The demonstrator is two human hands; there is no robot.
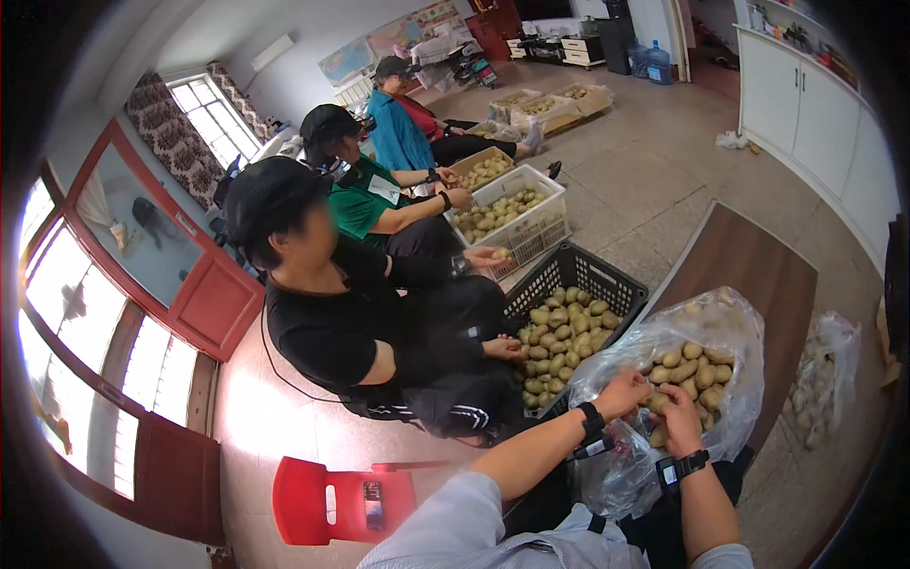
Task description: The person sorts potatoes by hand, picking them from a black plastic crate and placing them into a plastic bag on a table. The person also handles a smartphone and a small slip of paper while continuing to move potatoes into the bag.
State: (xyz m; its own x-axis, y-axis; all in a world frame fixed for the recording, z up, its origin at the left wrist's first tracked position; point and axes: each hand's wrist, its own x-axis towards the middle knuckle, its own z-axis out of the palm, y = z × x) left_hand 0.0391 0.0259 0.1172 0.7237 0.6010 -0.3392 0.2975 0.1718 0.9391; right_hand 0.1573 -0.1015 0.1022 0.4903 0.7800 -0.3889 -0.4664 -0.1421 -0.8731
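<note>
Both of my hands meet over an open clear plastic bag [744, 327] filled with small oval, yellow-brown produce [703, 375], kiwis or potatoes; I cannot tell which. My left hand [623, 394] is closed, its fingertips pinched together near the bag's left side. Against them, my right hand [681, 422] curls its fingers inward. A small pale bit shows between the fingertips, too small to name, and a yellow-brown piece lies just under them. Whether the fingers grip that piece is unclear. Dark bands circle both wrists.
A black crate [626, 277] of similar produce stands left of the bag, beside a seated person in black [327, 275]. Beyond are a white crate [545, 228] and other seated people. A brown board [749, 251], another bag [825, 379] and a red chair [303, 503] surround me.
</note>
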